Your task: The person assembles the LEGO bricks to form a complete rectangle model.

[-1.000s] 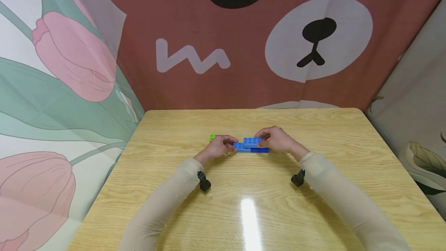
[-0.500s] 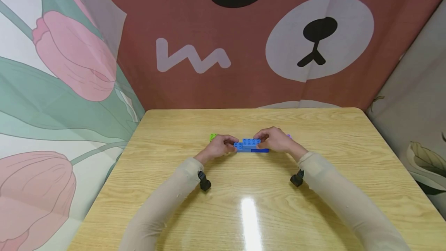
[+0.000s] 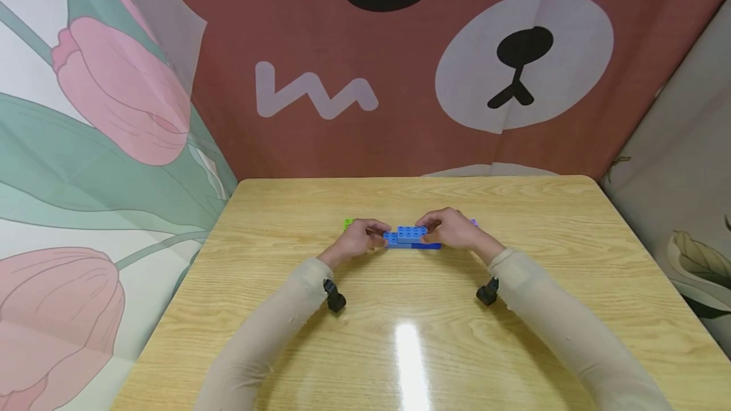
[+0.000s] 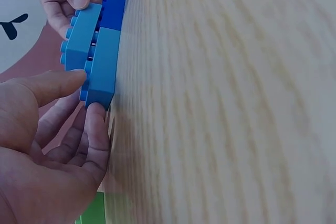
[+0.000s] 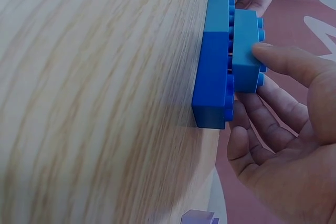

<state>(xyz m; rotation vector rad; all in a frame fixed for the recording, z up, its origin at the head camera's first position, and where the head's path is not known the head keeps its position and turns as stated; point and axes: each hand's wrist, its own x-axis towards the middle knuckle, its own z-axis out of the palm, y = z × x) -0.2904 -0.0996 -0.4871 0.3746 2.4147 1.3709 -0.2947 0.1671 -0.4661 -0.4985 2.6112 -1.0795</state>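
Toward the far half of the table [image 3: 365, 360], both hands are engaged with blue toy bricks. The left hand [image 3: 355, 239] grasps the left end of the lower light-blue brick [image 4: 106, 59], thumb against the stud side and a finger at the end face. The right hand [image 3: 452, 228] pinches the upper light-blue brick [image 5: 245, 51] between thumb and fingers. On the table, the lower light-blue brick stands end to end with the dark-blue brick [image 5: 210, 74], which forms the right part of the row. The upper light-blue brick lies lengthwise over their joint; studs show in a narrow gap beneath it, and whether it is fully seated cannot be determined. Behind the left hand a green brick [image 3: 348, 224] is partly hidden; behind the right hand, only part of a purple brick [image 3: 474, 222] shows. Both forearms wear beige sleeves [image 3: 268, 335], with a small black device at each wrist. A reddish-brown printed cloth [image 3: 400, 81] hangs beyond the table, a floral cloth [image 3: 114, 94] at left.
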